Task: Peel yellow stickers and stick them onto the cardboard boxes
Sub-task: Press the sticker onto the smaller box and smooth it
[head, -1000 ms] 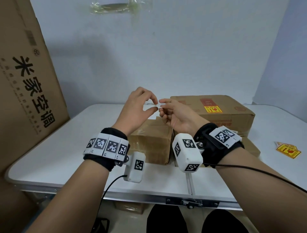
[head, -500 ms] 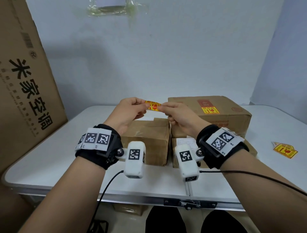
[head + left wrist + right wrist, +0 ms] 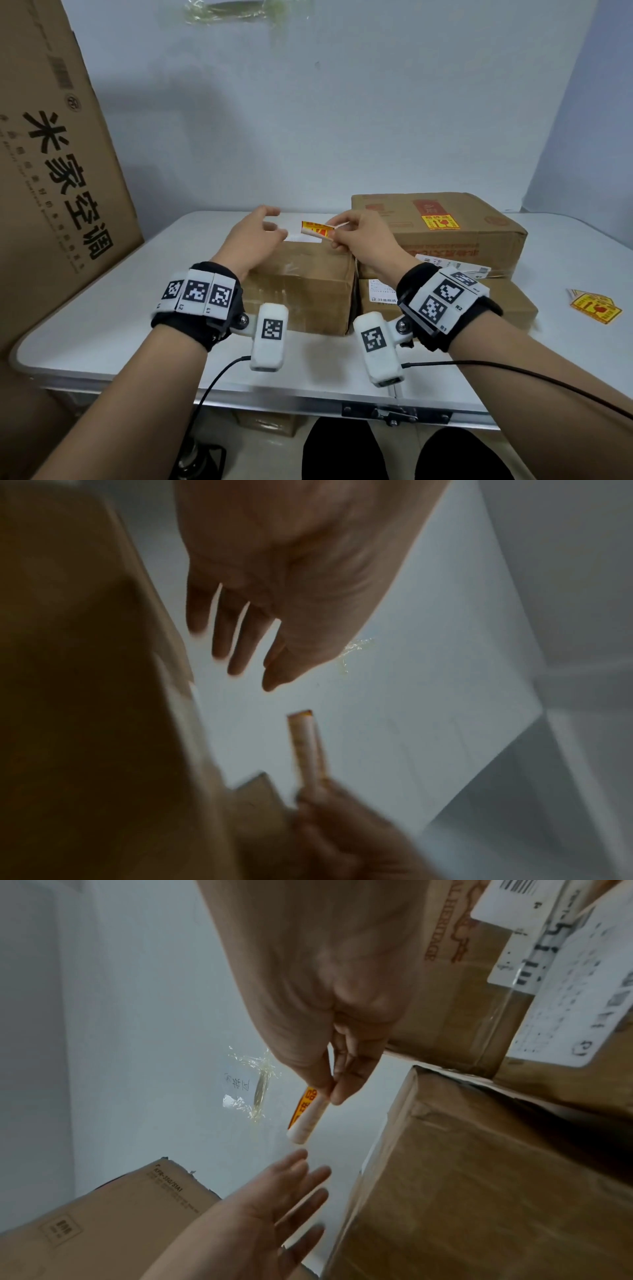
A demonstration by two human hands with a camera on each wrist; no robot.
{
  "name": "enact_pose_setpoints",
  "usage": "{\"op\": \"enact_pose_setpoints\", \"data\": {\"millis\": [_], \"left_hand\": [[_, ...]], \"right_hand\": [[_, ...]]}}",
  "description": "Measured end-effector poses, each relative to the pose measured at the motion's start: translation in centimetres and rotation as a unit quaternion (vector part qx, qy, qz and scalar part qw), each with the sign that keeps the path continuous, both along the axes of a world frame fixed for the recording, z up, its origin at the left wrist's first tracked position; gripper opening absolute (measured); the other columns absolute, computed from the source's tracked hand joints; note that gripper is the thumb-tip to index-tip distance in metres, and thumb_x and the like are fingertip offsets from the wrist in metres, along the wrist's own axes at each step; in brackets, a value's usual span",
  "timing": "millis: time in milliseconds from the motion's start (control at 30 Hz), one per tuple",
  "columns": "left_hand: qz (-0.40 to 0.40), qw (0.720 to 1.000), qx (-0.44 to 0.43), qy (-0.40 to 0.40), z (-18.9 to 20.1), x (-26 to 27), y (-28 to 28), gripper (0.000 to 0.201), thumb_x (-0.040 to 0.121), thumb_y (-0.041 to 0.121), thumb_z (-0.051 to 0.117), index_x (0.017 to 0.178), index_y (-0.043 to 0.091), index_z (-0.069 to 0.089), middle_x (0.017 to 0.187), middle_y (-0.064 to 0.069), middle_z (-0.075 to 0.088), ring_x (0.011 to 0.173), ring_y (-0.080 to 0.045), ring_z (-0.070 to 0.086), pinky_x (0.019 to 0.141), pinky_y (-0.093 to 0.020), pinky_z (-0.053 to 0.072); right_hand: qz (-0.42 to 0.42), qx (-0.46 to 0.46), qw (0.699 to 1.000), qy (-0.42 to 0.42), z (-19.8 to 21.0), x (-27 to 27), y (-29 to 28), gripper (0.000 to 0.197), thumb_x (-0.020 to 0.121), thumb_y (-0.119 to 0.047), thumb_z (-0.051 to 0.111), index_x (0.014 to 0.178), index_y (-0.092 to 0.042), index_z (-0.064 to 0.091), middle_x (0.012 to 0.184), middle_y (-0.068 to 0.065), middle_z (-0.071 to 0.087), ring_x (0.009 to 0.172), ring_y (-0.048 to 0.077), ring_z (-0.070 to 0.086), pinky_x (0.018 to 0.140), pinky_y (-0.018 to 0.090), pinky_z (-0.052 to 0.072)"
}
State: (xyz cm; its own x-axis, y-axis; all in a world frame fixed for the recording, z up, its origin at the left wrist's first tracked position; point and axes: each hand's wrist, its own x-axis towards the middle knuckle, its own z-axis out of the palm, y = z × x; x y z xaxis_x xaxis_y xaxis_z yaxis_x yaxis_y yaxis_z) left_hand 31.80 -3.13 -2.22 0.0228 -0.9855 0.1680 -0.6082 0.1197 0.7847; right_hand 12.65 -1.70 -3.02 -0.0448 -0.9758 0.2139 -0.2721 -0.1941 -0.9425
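Yellow sticker point(image 3: 317, 229), curled into a loose roll, is pinched between thumb and fingertips of the right hand point(image 3: 363, 236) and is held in the air above the far edge of the near brown cardboard box point(image 3: 301, 291). The left hand point(image 3: 255, 236) is held just to the left of it, with fingers spread and relaxed and nothing gripped. The curled adhesive side could probably be stuck to itself or be wrinkled on the box if it is pressed down without being flattened.

The white counter point(image 3: 102, 329) is loaded with cardboard boxes point(image 3: 301, 291) mid-surface; loose yellow stickers point(image 3: 595, 306) are laid near its right edge.
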Motion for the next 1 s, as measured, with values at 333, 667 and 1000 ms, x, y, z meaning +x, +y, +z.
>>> {"op": "enact_pose_setpoints", "data": {"millis": [333,667,1000], "left_hand": [[-0.056,0.953,0.014,-0.298,-1.7,1.1,1.8,0.037,0.099,0.036,0.044,0.13,0.022,0.056,0.136,-0.005,0.054,0.118,-0.027,0.052,0.092,-0.03,0.036],[-0.053,0.958,-0.008,-0.282,-1.3,1.2,2.7,0.046,0.089,0.037,0.062,0.132,0.022,0.054,0.133,-0.005,0.056,0.12,-0.025,0.051,0.092,-0.028,0.037],[-0.09,0.95,-0.15,-0.26,-2.3,-0.1,1.1,0.015,0.087,0.023,0.064,0.1,0.024,0.072,0.103,0.0,0.065,0.097,-0.022,0.054,0.082,-0.027,0.038]], "right_hand": [[0.01,0.033,0.999,0.008,-0.5,0.4,-0.4,0.009,0.092,-0.012,0.062,0.089,-0.008,0.069,0.075,0.006,0.07,0.059,0.007,0.064,0.057,0.015,0.054],[0.043,0.049,0.995,0.076,-1.6,1.1,-1.0,0.007,0.089,-0.008,0.062,0.089,-0.006,0.069,0.074,0.008,0.067,0.058,0.006,0.059,0.058,0.012,0.049],[0.032,0.021,0.99,0.139,-1.8,1.5,-1.3,0.012,0.086,-0.011,0.064,0.089,-0.002,0.073,0.069,0.003,0.067,0.056,0.004,0.056,0.063,0.015,0.048]]}}
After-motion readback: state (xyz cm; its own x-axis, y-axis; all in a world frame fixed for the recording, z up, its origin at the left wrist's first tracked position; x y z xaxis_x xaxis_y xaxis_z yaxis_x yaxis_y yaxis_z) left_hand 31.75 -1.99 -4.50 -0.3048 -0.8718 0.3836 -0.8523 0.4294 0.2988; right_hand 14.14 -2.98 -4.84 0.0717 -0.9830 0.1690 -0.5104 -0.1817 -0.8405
